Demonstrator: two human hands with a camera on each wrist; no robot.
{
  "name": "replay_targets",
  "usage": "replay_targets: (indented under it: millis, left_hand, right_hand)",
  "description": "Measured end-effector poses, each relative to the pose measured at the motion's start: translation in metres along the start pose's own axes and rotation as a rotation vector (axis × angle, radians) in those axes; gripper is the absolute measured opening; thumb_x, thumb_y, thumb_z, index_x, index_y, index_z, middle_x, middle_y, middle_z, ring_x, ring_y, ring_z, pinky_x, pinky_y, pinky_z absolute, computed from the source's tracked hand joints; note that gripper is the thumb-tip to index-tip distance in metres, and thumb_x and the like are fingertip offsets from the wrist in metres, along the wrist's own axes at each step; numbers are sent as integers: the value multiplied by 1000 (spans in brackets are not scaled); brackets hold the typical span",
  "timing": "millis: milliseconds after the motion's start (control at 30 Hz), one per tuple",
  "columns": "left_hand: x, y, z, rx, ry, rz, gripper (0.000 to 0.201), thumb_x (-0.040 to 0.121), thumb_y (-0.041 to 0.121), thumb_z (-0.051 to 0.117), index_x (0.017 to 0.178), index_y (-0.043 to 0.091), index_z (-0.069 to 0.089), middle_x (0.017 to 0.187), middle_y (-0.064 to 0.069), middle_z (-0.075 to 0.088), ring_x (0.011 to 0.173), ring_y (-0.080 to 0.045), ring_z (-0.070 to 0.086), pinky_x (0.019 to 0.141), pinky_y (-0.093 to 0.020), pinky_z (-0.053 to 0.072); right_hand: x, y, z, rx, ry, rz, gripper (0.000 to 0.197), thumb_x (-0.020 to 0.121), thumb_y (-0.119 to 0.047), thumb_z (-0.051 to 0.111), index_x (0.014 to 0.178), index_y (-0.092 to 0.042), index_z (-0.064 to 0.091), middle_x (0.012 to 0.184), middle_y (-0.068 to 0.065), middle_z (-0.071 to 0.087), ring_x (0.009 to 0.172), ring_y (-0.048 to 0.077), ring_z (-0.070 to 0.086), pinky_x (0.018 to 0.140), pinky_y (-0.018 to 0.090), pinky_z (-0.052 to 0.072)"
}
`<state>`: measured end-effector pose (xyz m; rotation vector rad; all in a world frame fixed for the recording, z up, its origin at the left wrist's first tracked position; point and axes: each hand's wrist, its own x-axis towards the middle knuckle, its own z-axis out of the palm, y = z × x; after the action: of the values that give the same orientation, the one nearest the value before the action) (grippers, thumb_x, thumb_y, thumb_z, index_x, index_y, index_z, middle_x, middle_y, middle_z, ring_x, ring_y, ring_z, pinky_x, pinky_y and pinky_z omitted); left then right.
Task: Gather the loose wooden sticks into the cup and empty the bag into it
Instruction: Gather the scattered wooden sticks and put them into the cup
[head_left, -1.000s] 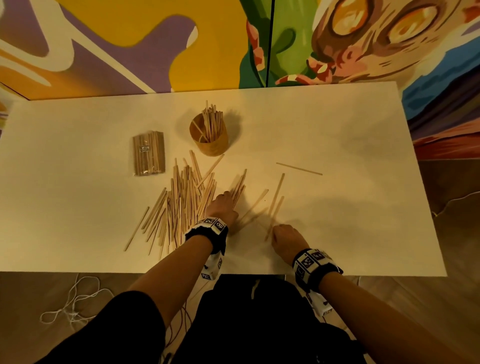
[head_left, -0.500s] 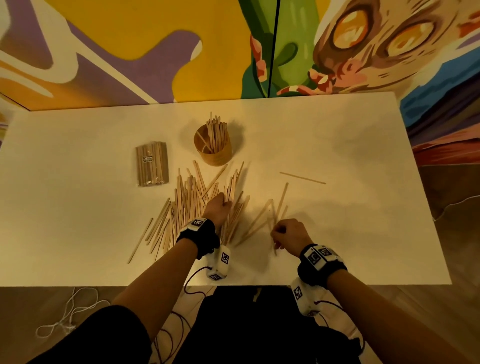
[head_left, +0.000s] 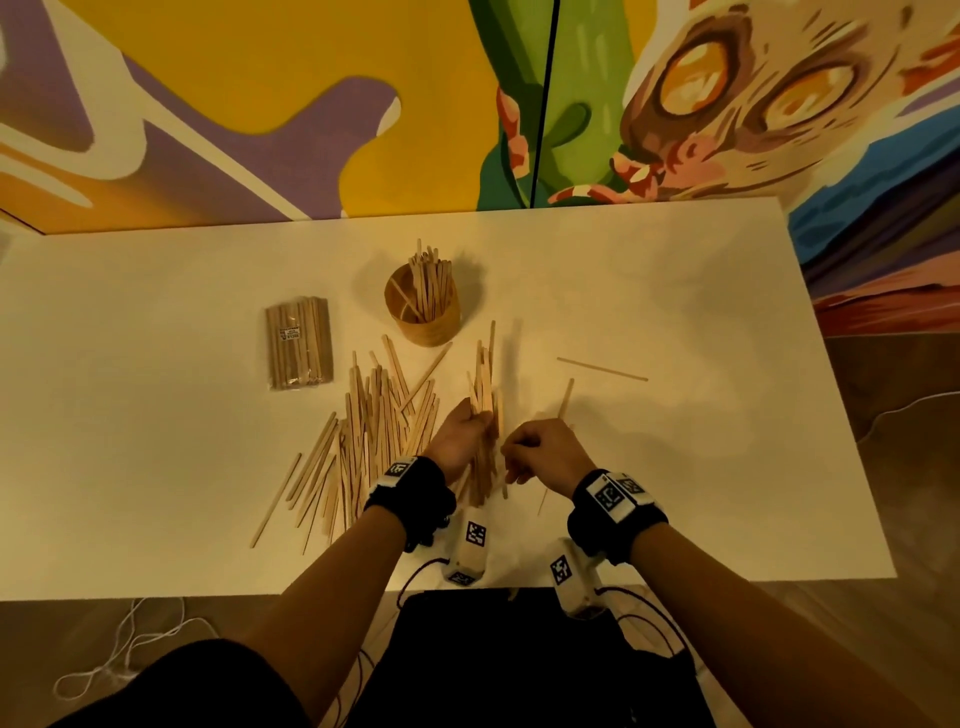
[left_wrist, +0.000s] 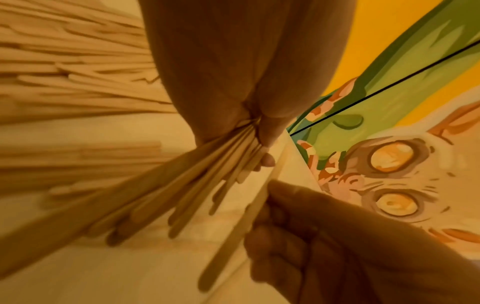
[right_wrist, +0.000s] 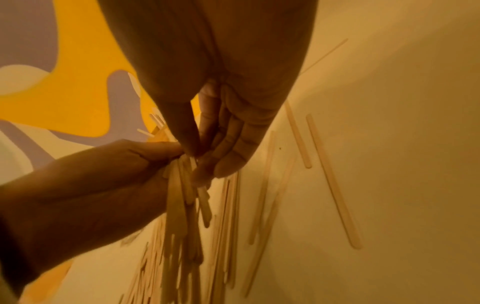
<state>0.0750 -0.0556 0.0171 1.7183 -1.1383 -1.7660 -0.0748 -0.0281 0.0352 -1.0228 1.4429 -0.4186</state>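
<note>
Left hand (head_left: 464, 435) grips stick bundle (head_left: 483, 379) — right hand (head_left: 545, 454) apparently pinches one stick (left_wrist: 233, 232).

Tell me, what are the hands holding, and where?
The left hand grips a bundle of wooden sticks around its middle. The right hand pinches a stick partway along.

Both forearms reach forward from the near edge, each wrist wearing a black band. The left hand (head_left: 462, 436) is curled, palm turned right, around a bundle of sticks (head_left: 484, 384). Just right of it, the right hand (head_left: 545, 452) pinches one stick (left_wrist: 241, 224) with bent fingers.
</note>
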Motion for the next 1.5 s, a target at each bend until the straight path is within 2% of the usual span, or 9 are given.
replay_targets:
  millis: [100,333,533,767,1067,1167,1333,1433,1500]
  left_hand:
    - [-13,4,15,-183,24,-52,15,97,8,41,87,9,52,71,-6,55,66,-20,53,65,-32,45]
    - [-19,3,36,-517,76,-177,12,97,8,43,92,4,54,71,-10,54,63,-25,53,62,-37,45]
    - [-23,9,47,-456,14,-141,23,97,12,47,79,6,61,71,-11,57,62,-26,56,61,-36,47]
    - [-20,12,53,-497,18,-169,18,100,6,42,93,4,58,86,-15,65,77,-30,63,70,-42,52]
    - [-19,18,58,-490,-8,-160,32,99,8,42,121,-14,48,90,-22,62,67,-31,66,57,-38,55]
    - [-20,16,65,-513,-1,-139,27,101,7,40,121,-10,47,86,-18,62,64,-29,64,56,-40,55]
    - [-21,16,73,-586,54,-130,18,100,0,35,106,6,50,77,-10,54,62,-19,55,59,-31,49]
    - [-19,17,70,-644,80,-153,20,100,1,34,108,7,51,74,-8,50,66,-18,48,64,-31,42]
    - [-16,21,65,-693,88,-155,18,102,3,34,110,8,49,72,-6,49,64,-17,48,60,-28,44]
  right_hand:
    - [-7,1,-3,27,11,0,14,88,-3,61,75,-4,67,65,13,67,56,22,68,56,27,55]
    - [-18,6,-12,30,40,-12,11,87,-7,63,80,-6,72,72,18,71,61,24,68,59,27,55]
    - [-26,12,-22,49,67,1,11,87,-6,63,82,-6,72,72,15,71,61,23,69,57,24,54]
    - [-28,17,-33,34,79,29,12,89,-7,61,83,-3,71,70,11,70,55,18,66,52,24,51]
    - [-22,16,-38,-79,135,-9,11,86,-9,65,76,-11,71,63,4,68,44,9,60,46,15,44]
    - [-22,17,-36,-194,172,-44,12,85,-14,67,74,-14,70,60,-1,64,47,2,58,50,10,41]
    - [-21,21,-31,-344,212,-98,17,85,-23,67,68,-23,64,68,-3,62,68,17,60,63,27,46]
    - [-24,25,-31,-246,219,-116,13,84,-27,69,77,-17,66,70,-3,62,63,13,56,59,21,42]
    - [-28,30,-33,-127,239,-96,16,87,-32,67,82,-17,65,75,0,64,65,15,59,62,25,48]
